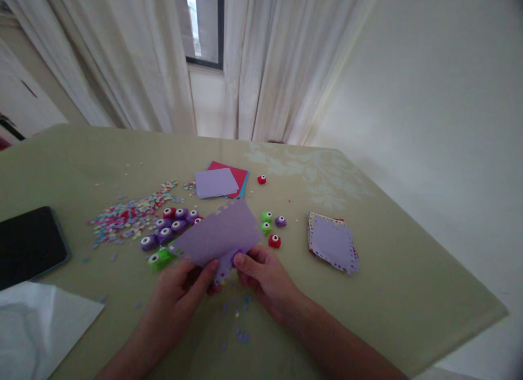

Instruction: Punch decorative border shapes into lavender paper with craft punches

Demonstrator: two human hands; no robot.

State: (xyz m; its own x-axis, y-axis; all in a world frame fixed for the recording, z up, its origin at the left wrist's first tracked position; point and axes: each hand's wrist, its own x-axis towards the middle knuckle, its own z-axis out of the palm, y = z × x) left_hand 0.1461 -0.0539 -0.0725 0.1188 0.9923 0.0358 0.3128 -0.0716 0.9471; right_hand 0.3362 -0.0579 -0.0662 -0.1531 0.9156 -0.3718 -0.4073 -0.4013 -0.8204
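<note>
A sheet of purple paper (223, 230) with punched notches along its edges is tilted above the table. My left hand (186, 287) is closed on its lower edge, thumb on top. At the same near edge, my right hand (265, 279) pinches a small purple paper punch (236, 256), mostly covered by thumb and fingers. Just left of the sheet sit several purple punches (165, 236) with eye-like tops, and a green punch (160, 258). Beyond my right hand lie a red punch (274, 240), a purple punch (280, 221) and green punches (266, 222).
Coloured paper confetti (126, 216) is heaped at left. Uncut purple paper (216, 183) overlaps red paper (229, 173) at the back, near another red punch (262, 179). Notched sheets (333, 241) are stacked at right. A black tablet-like device (30, 246) and white paper (44, 325) lie left.
</note>
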